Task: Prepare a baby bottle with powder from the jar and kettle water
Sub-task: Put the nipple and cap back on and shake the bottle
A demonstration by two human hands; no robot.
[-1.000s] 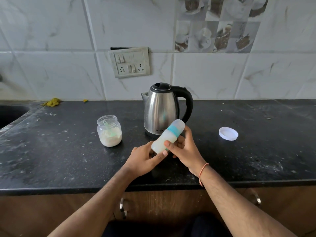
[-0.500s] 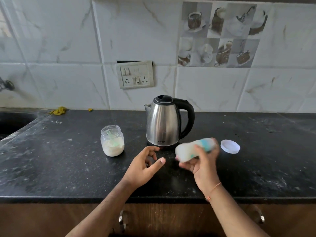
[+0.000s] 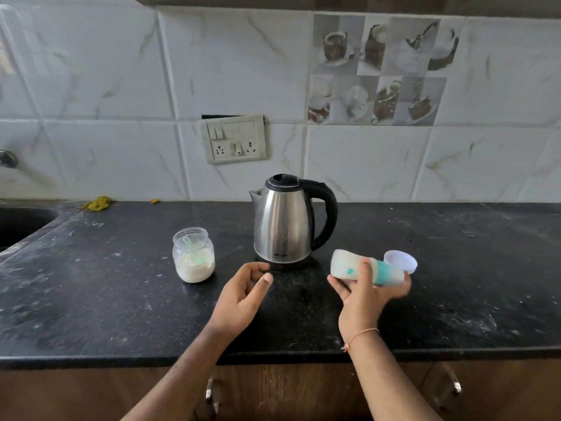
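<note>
Milky capped bottle [image 3: 349,266], sideways, teal collar

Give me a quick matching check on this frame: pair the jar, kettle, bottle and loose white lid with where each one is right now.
Things:
1. jar
2. kettle
3. bottle
4. lid

Places:
A. lying flat on the counter, just behind the bottle's cap end
B. held on its side in the right hand
C. open on the counter, left of the kettle, a green scoop inside
D. upright at the middle of the counter, handle to the right

Pairs: 1-C, 2-D, 3-B, 4-A
</note>
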